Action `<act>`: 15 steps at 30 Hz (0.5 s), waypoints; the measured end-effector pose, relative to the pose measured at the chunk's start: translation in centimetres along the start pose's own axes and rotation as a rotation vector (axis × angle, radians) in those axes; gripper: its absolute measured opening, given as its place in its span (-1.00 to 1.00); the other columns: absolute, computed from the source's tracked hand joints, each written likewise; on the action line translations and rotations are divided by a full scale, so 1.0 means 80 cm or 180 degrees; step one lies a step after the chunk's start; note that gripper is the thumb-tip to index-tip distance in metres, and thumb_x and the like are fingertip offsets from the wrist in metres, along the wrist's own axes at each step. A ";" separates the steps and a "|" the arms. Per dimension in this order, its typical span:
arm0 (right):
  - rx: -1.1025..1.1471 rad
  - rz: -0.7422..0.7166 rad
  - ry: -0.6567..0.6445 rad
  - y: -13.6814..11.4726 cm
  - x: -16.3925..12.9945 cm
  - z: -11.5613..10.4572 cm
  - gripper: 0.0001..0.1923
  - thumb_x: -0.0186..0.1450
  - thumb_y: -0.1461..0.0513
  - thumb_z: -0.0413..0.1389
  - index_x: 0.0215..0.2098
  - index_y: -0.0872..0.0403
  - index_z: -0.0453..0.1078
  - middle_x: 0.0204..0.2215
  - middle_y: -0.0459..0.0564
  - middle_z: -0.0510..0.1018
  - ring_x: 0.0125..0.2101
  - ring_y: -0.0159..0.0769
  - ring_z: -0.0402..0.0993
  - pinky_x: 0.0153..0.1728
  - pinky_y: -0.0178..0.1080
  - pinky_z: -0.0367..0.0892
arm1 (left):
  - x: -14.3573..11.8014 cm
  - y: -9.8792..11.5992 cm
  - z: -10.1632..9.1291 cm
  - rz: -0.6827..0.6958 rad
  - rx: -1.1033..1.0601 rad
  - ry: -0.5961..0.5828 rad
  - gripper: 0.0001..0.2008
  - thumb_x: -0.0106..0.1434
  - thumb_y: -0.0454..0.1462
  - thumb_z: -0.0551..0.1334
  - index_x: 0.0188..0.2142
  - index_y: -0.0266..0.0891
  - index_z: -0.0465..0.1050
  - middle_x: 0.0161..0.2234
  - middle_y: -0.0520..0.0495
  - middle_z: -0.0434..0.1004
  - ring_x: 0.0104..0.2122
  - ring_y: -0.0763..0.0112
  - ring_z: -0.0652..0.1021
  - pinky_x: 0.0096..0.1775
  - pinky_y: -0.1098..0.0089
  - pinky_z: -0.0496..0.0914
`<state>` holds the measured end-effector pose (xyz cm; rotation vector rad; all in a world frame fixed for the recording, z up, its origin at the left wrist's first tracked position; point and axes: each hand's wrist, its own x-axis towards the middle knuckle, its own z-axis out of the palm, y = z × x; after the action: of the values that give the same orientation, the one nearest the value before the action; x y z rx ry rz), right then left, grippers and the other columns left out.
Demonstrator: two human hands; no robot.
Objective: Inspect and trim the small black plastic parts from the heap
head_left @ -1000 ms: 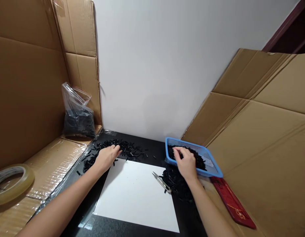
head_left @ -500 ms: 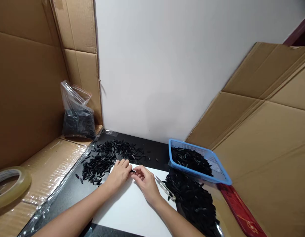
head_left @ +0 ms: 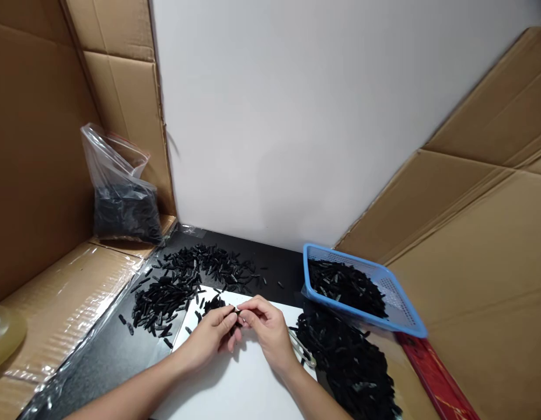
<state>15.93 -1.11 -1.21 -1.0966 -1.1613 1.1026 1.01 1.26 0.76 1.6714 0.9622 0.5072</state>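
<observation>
Over the white board, my left hand and my right hand meet, fingertips nearly touching. Between them is a small black strip-like piece, pinched by thumb and finger of each hand; its exact kind is too small to make out. A little heap of similar black pieces lies on the board just beyond my left fingers. Beside my right wrist, a pair of metal thread snips rests on the board's right edge, partly covered by the hand.
Loose black pieces spread over the dark table at left and behind. A larger dark pile sits at right, below a blue basket of black pieces. A clear bag, tape roll and red box flank the table.
My left hand has turned from palm-down to a pinch and drawn slightly nearer, uncovering the small heap on the board. My right hand stays close by. The camera view has shifted.
</observation>
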 end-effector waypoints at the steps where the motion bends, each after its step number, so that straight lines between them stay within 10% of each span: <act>1: 0.0073 0.0061 0.0041 0.002 0.001 -0.001 -0.86 0.21 0.15 0.22 -0.36 0.05 0.57 -0.48 -0.09 0.45 -0.50 -0.31 0.41 -0.42 -0.25 0.33 | 0.001 0.000 0.001 -0.0093 -0.0211 -0.0043 -0.64 0.40 -0.13 -0.16 -0.32 -0.26 0.28 -0.55 0.00 0.36 -0.64 0.48 0.31 -0.60 0.47 0.17; 7: 0.0238 0.0420 0.0217 0.013 0.005 -0.009 -0.76 0.14 0.10 0.29 -0.28 0.06 0.57 -0.48 -0.07 0.52 -0.46 -0.28 0.43 -0.43 -0.26 0.32 | 0.005 0.001 -0.004 -0.0901 -0.2272 -0.0122 -0.67 0.27 -0.05 0.19 -0.40 -0.31 0.35 -0.49 -0.05 0.43 -0.58 0.58 0.35 -0.54 0.56 0.13; 15: 0.0251 0.0461 0.0125 0.015 0.000 -0.010 -0.82 0.15 0.11 0.29 -0.38 0.06 0.54 -0.57 -0.08 0.54 -0.53 -0.29 0.43 -0.46 -0.24 0.35 | 0.007 -0.002 -0.005 -0.1029 -0.2399 -0.0219 -0.61 0.19 -0.01 0.27 -0.47 -0.33 0.39 -0.55 -0.03 0.45 -0.65 0.62 0.27 -0.58 0.52 0.03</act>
<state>16.61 -1.01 -2.46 -1.1500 -1.0116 1.2229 1.00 1.97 0.65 0.8355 0.8264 0.5046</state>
